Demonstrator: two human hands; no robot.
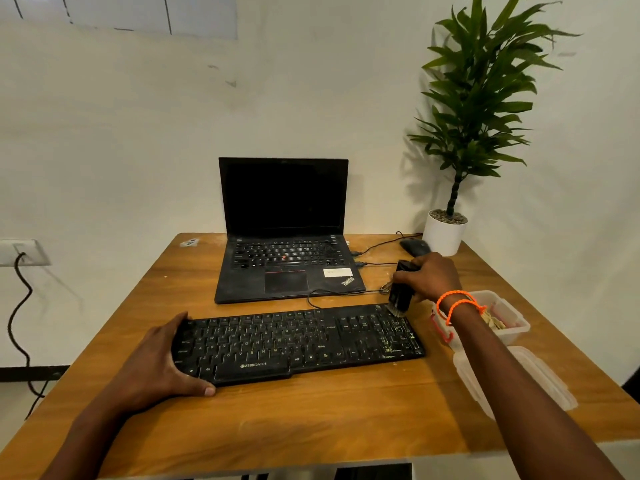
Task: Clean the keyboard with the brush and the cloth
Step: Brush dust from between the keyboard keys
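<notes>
A black keyboard lies across the wooden table, dusty with pale specks on its right keys. My left hand grips its left end, thumb along the front edge. My right hand holds a black brush upright, bristles touching the keyboard's far right corner. No cloth can be made out for certain; something pale lies in the plastic box to the right.
An open black laptop stands behind the keyboard, cables running from its right side. A mouse and a potted plant are at the back right. A clear plastic box and its lid sit right of the keyboard.
</notes>
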